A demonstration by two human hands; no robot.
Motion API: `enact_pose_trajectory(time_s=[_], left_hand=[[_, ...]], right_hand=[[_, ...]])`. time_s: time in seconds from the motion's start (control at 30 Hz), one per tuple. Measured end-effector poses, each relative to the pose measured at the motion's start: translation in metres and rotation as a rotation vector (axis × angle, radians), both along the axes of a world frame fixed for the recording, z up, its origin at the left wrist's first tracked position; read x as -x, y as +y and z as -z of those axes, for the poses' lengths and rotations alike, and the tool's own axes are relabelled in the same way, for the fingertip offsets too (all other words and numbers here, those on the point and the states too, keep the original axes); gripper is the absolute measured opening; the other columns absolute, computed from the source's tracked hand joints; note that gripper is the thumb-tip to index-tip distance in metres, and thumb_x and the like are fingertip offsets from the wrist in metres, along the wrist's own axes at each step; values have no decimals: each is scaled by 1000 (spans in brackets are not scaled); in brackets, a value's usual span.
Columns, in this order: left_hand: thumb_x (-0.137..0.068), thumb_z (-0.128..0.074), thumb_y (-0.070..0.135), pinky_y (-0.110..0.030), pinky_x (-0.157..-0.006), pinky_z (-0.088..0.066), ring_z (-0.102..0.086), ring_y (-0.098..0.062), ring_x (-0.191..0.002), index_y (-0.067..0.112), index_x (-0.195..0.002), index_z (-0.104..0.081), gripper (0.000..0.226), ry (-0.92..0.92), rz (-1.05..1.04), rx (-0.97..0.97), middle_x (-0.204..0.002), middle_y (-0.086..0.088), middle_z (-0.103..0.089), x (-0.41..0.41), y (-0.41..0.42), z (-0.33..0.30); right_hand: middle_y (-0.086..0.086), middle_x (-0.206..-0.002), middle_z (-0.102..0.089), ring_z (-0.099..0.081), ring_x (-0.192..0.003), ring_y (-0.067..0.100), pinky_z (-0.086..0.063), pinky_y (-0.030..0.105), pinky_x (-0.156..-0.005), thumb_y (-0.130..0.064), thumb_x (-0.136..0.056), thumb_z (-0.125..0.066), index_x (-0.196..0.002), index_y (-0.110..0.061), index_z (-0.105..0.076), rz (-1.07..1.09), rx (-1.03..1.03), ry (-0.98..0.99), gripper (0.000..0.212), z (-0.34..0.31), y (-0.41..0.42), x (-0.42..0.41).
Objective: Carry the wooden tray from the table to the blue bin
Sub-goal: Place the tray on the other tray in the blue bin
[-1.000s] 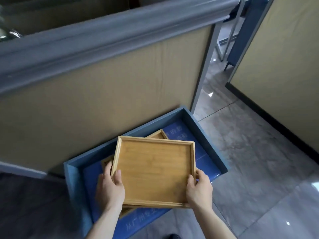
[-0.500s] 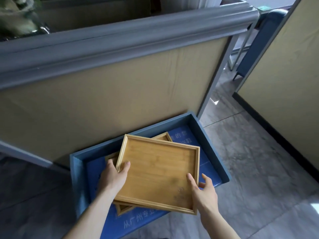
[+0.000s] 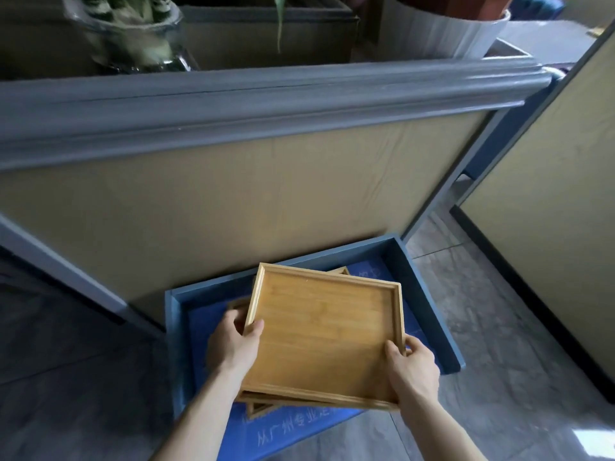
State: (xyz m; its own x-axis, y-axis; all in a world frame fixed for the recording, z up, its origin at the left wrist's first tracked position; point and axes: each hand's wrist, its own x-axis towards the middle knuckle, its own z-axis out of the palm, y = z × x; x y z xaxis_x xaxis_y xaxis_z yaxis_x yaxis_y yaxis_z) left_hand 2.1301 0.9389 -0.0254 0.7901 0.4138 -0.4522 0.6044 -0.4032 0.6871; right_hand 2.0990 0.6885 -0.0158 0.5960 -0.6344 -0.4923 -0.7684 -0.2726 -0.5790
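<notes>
The wooden tray (image 3: 324, 334) is held level above the blue bin (image 3: 429, 304), which stands on the floor against the near face of a tan partition (image 3: 233, 207). The left hand (image 3: 234, 347) clasps the tray's left rim, thumb on top and the fingers hidden beneath; the right hand (image 3: 414, 369) clasps the near right corner in the same way. Each grip is closed on the tray.

Compared with half a second ago, the right hand, then spread loosely at the rim, has tightened on the corner, and the tray has turned slightly, its far edge now swung toward the right. It has not come lower in any way that can be judged. Another wooden tray (image 3: 342, 270) already lies in the bin, its corners showing at the far and near edges of the carried one.

The carry appears complete and the task stands at its placing step: the tray hangs directly over the bin but is not yet released. Lowering it squarely onto the tray beneath seems the remaining requirement; a skewed descent could leave it tilted on that tray's rim.
</notes>
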Motion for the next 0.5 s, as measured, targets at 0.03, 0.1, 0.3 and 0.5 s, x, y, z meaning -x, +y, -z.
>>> enact_pose_trajectory(time_s=[0.03,0.1,0.3,0.5], left_hand=[[-87,-61,38,-34,-70,-52,-62,-20,-83,22,-107,-60,26,-11,-14,4,-94,2,-66,3,2,-1],[-87,-61,39,-33,-66,-52,-62,-18,-80,22,-104,-60,24,-31,-49,-1,-94,1,-67,10,3,-1],[-88,-59,42,-24,-50,-37,-55,-17,-67,21,-101,-58,24,-34,-213,-111,-82,2,-62,26,-10,1],[-89,-56,42,-29,-58,-38,-58,-29,-72,17,-101,-59,28,-4,-306,-242,-91,-9,-72,35,-26,10]], right_hand=[[3,-111,-73,-63,-104,33,-51,43,-93,-27,-86,-60,-106,-26,-71,-11,13,1,23,-4,1,-3],[2,-111,-74,-64,-103,33,-51,43,-92,-28,-86,-60,-109,-26,-71,-47,40,2,25,-12,3,-11],[3,-118,-72,-66,-101,30,-55,44,-89,-28,-90,-59,-124,-27,-67,-223,26,-23,35,-22,3,-53],[8,-119,-71,-66,-105,31,-55,45,-93,-29,-93,-58,-135,-22,-61,-343,-17,1,42,-11,7,-74]])
